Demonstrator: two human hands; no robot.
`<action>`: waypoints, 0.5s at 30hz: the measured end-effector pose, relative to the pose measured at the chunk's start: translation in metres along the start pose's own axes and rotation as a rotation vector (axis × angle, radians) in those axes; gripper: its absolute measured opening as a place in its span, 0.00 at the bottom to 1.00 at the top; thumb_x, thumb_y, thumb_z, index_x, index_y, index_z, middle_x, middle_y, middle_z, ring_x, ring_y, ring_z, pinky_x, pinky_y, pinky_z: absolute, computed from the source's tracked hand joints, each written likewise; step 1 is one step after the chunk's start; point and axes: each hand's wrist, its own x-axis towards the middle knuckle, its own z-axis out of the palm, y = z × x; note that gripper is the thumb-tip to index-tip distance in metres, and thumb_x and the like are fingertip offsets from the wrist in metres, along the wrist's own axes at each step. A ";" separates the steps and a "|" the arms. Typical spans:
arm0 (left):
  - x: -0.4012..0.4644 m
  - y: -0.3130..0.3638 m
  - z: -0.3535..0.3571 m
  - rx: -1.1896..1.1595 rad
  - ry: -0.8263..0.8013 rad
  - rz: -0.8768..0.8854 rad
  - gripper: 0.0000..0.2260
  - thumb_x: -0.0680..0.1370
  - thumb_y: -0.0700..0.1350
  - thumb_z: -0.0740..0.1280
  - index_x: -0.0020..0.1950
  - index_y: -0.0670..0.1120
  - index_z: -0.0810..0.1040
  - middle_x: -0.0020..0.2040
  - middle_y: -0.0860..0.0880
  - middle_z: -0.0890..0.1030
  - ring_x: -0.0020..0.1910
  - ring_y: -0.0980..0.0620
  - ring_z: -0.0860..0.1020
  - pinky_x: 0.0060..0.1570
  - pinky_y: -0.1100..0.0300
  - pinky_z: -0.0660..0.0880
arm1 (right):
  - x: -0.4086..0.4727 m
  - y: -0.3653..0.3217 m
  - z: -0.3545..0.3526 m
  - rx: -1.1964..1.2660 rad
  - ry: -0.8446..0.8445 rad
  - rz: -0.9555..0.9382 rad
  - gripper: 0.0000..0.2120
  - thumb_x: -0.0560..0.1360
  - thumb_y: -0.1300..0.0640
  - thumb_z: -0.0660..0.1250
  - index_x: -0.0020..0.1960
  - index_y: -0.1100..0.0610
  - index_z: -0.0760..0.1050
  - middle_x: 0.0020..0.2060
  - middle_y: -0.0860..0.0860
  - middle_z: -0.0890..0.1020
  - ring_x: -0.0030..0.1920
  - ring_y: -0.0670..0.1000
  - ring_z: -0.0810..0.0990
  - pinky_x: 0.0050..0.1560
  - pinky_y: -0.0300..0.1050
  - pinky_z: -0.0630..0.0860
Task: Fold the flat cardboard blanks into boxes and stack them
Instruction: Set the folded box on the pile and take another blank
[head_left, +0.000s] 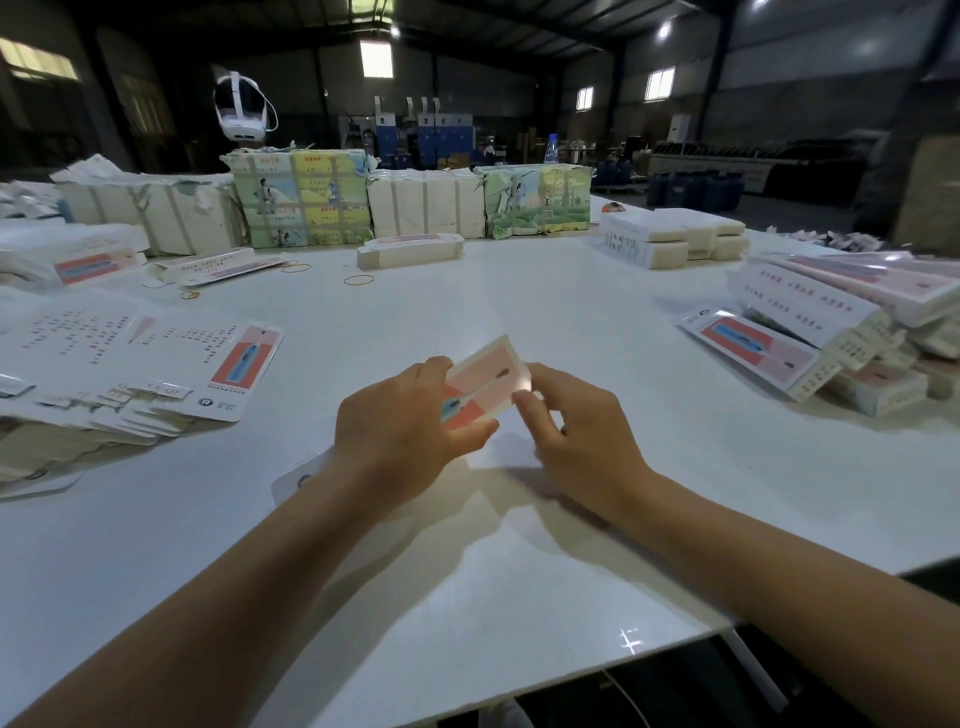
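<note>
A dim warehouse with high windows surrounds a wide white table (519, 312). Near its middle, a person holds a small carton (485, 387) tilted just above the surface, its glossy face printed in salmon and pale pink with a blue toothbrush image. The left hand (400, 436) grips the carton's near left end, thumb curled beneath and fingers over the top; the right hand (576, 431) pinches its right edge with bent fingertips. A spread stack of flat blanks (130, 364) lies to the left, folded boxes (831, 332) pile up at right, and paper-wrapped bundles (426, 202) line the far edge.
</note>
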 end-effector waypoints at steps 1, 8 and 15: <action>0.000 -0.002 -0.002 -0.014 -0.022 0.003 0.26 0.71 0.65 0.64 0.62 0.52 0.69 0.57 0.53 0.78 0.42 0.53 0.75 0.41 0.60 0.75 | 0.000 0.000 0.000 -0.006 -0.038 0.001 0.13 0.79 0.56 0.60 0.59 0.56 0.77 0.52 0.49 0.82 0.48 0.44 0.76 0.47 0.28 0.67; 0.005 -0.015 -0.016 -0.112 -0.297 0.067 0.20 0.69 0.61 0.71 0.57 0.58 0.70 0.49 0.58 0.77 0.43 0.55 0.77 0.47 0.57 0.78 | 0.005 0.002 -0.002 -0.253 -0.338 -0.198 0.43 0.72 0.51 0.70 0.77 0.49 0.46 0.78 0.52 0.48 0.76 0.54 0.49 0.73 0.48 0.56; 0.012 -0.042 0.000 -0.023 0.002 0.168 0.29 0.70 0.64 0.67 0.66 0.49 0.73 0.59 0.47 0.79 0.53 0.47 0.75 0.52 0.45 0.73 | 0.012 0.013 -0.015 -0.408 -0.225 -0.186 0.30 0.75 0.48 0.67 0.74 0.52 0.64 0.59 0.58 0.74 0.57 0.59 0.71 0.53 0.51 0.71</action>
